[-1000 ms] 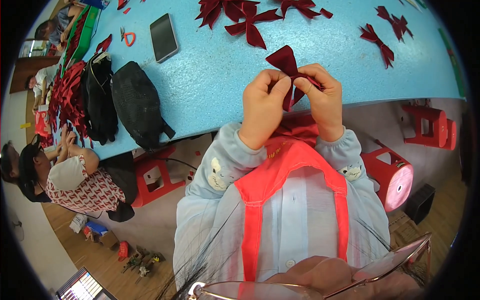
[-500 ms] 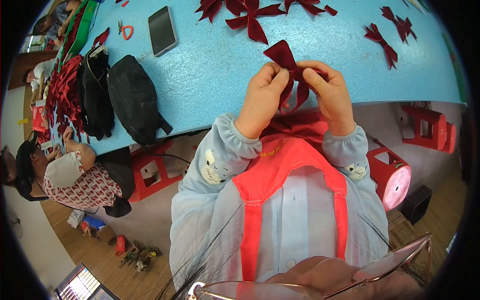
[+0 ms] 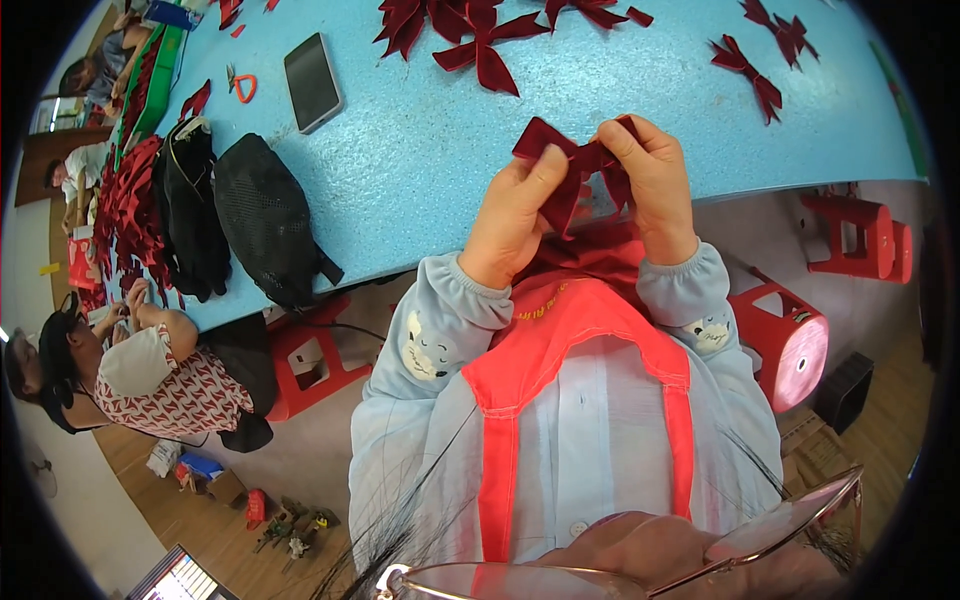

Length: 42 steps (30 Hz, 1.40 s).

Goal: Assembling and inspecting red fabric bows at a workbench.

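Both hands hold a dark red ribbon bow (image 3: 572, 170) over the near edge of the blue counter (image 3: 400, 150). The left hand (image 3: 515, 215) pinches the bow's left loop with thumb and fingers; the right hand (image 3: 655, 185) grips its right side, fingers clenched on the fabric. More finished bows (image 3: 480, 40) lie far on the counter. A phone (image 3: 312, 82) and black bags (image 3: 265, 220) lie to the left.
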Each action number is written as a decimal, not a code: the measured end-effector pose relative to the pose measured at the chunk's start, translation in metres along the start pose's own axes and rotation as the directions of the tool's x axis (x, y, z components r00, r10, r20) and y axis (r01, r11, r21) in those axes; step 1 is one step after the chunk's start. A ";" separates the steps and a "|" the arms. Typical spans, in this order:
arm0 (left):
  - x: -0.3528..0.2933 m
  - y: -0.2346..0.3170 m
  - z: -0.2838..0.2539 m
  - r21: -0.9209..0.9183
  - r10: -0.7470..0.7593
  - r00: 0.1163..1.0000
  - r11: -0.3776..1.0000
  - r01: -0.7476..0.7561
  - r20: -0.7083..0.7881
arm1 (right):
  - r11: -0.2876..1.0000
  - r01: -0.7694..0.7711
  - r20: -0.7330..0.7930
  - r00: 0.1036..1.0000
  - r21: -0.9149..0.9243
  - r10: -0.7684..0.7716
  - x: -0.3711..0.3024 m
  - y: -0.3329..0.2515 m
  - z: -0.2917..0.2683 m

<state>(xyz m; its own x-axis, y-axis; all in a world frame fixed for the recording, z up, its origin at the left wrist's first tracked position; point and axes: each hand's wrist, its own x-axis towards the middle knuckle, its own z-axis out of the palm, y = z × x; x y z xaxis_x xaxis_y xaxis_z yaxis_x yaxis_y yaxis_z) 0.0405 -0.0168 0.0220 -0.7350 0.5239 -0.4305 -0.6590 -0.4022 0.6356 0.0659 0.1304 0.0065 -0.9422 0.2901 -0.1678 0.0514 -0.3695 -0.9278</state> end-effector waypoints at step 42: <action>-0.003 0.024 -0.020 0.490 0.716 0.668 0.517 -0.702 0.202 | 0.989 -0.111 0.163 0.982 0.097 0.094 0.002 -0.006 0.020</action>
<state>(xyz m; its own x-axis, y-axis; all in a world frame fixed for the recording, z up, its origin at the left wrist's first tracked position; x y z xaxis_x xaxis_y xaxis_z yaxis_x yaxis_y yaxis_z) 0.0240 -0.0432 0.0263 -0.9306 0.2135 0.2975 0.2542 -0.2081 0.9445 0.0567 0.1152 0.0180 -0.9745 0.1063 -0.1977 0.1230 -0.4835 -0.8667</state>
